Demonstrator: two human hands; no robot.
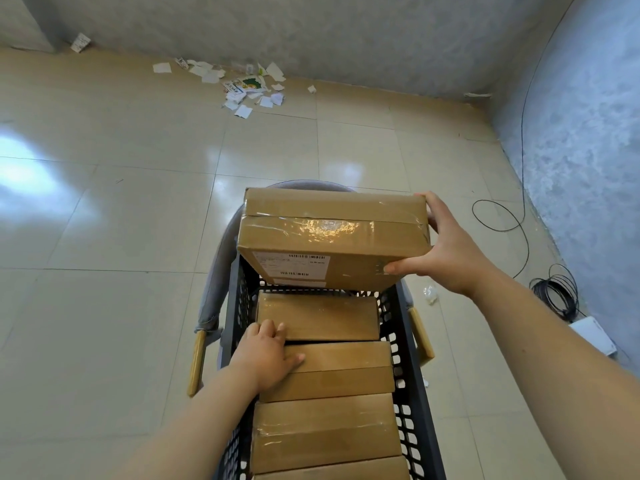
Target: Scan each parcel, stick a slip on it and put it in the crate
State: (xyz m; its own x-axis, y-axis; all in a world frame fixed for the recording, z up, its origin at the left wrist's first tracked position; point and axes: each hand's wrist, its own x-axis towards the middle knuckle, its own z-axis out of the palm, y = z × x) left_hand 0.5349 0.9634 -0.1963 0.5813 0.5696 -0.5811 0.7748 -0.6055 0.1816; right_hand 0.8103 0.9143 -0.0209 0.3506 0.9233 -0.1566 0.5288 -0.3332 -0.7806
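A taped brown cardboard parcel (329,233) with a white shipping label on its near side hangs over the far end of a black perforated crate (410,344). My right hand (453,251) grips its right end, fingers on the far edge and thumb on the near face. Several similar brown parcels stand side by side in the crate. My left hand (266,355) rests on one of them (343,370), fingers spread across its top and touching the parcel behind it (318,317).
The crate sits on a grey chair (216,278) with wooden arm ends. Torn paper scraps (242,88) litter the tiled floor by the far wall. Black cable coils (554,292) and a white box (594,334) lie at the right wall.
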